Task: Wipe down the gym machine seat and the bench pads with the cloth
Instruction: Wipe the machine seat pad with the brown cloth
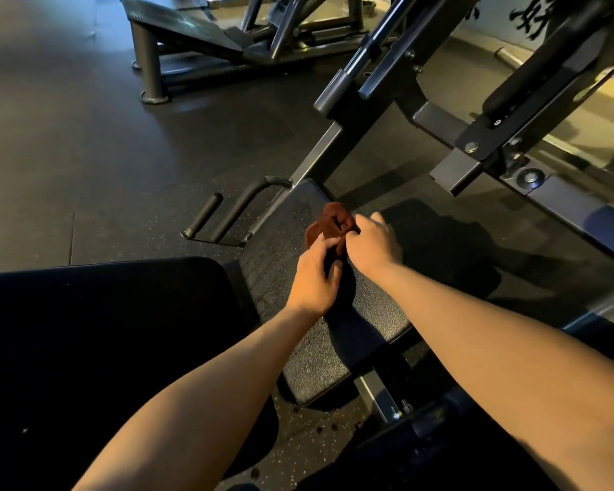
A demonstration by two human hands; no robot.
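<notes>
One head-worn wide-angle camera looks forward and steeply down from close above the bench pad (334,334), with the rubber floor (86,154) stretching beyond.

a soft, fuzzy rust-brown cloth (332,225) is bunching over a black seat (337,349) whose pebbled, leather-like vinyl is catching a dull sheen. the machine's frame (316,155) is showing smooth painted metal with glossy highlights, its handles (206,212) wearing matt black grips. speckled rubber floor (139,193) is lying matt and grainy.
</notes>
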